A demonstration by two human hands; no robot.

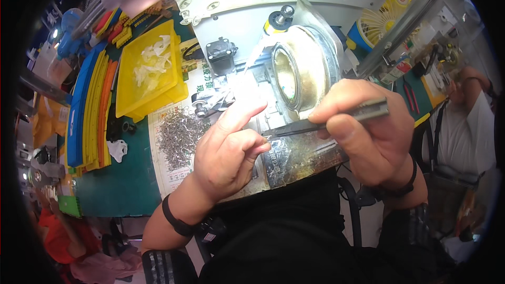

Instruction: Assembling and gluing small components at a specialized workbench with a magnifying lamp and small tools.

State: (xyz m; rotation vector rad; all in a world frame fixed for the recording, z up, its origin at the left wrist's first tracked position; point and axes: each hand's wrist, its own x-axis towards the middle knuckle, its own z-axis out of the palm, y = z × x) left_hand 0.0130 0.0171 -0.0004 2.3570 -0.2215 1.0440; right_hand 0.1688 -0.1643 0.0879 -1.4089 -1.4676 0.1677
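right hand [377, 139] holds tweezers [368, 110], perhaps touching left hand [223, 158], near worktop edge [307, 168]

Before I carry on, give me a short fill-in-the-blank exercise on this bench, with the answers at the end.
1. The slim dark tool is held in the ____.
2. The pile of small metal pieces lies to the ____ of the left hand.
3. The tray holding white scraps is coloured ____.

Missing words: right hand; left; yellow.
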